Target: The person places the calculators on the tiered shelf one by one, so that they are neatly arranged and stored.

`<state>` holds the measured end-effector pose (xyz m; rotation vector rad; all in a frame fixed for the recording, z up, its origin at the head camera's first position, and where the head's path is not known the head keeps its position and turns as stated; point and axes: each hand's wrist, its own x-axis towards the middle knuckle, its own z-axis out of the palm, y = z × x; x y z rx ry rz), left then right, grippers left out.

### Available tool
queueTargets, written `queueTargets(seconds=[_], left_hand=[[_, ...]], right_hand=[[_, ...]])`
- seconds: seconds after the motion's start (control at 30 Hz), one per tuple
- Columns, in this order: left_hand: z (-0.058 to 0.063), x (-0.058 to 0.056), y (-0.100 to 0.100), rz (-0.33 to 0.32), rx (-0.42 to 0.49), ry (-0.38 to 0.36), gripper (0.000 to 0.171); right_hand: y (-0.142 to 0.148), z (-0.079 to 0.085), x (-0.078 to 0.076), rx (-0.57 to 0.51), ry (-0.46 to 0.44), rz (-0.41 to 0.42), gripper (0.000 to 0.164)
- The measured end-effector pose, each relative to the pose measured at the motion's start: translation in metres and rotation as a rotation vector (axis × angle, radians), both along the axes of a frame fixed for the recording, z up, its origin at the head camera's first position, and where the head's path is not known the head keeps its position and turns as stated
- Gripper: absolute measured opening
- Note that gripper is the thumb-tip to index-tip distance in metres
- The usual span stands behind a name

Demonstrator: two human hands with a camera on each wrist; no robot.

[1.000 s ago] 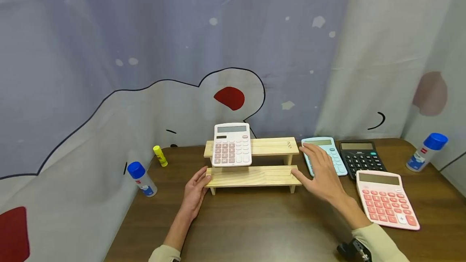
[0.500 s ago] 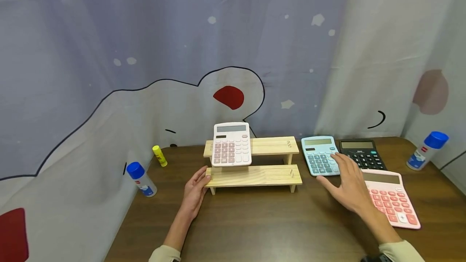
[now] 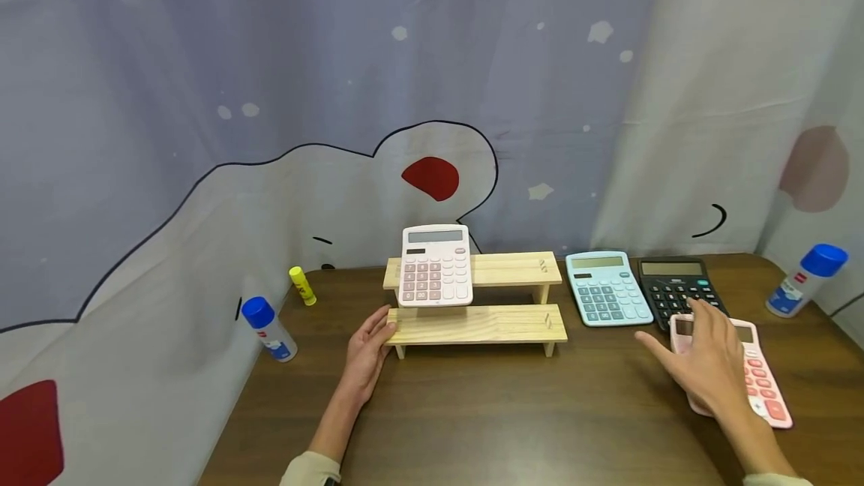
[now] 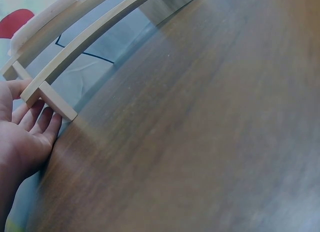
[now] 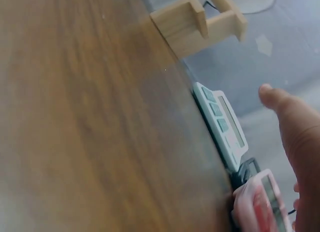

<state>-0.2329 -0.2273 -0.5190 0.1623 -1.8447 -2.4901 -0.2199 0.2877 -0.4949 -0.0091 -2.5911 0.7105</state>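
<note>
A two-tier wooden stand (image 3: pixel 499 325) is on the table, with a white calculator (image 3: pixel 437 267) leaning on its upper tier at the left. My left hand (image 3: pixel 365 357) grips the left end of the lower tier; in the left wrist view the thumb is at the board (image 4: pixel 60 59) and the fingers (image 4: pixel 42 123) curl beneath it by the leg. Over the pink calculator (image 3: pixel 768 392) at the right is my right hand (image 3: pixel 714 362), thumb spread from the fingers and holding nothing. Part of that calculator is hidden behind the hand.
A light blue calculator (image 3: pixel 607 292) and a black one (image 3: pixel 678 292) lie right of the stand. Blue-capped bottles stand at the left (image 3: pixel 271 332) and far right (image 3: pixel 805 283). A yellow glue stick (image 3: pixel 302 286) is at back left; a curtain (image 3: pixel 540 96) hangs behind.
My right hand has left the stand's right end and moved right, past the light blue calculator, to over the pink one. The left hand stays at the stand.
</note>
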Motion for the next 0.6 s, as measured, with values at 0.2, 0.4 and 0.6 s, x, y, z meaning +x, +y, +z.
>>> queueTargets(seconds=[0.2,0.4,0.6], left_hand=[[0.000,-0.001,0.001,-0.004,0.001,-0.004,0.060],[0.001,0.000,0.001,-0.008,0.014,-0.011,0.060],[0.003,0.000,-0.001,-0.011,0.006,-0.011,0.060]], right_hand=[[0.012,-0.009,0.007,-0.003,-0.029,-0.094,0.111],[0.025,-0.016,0.013,0.028,-0.069,-0.156,0.119],[0.035,-0.016,0.021,0.044,-0.204,-0.227,0.131]])
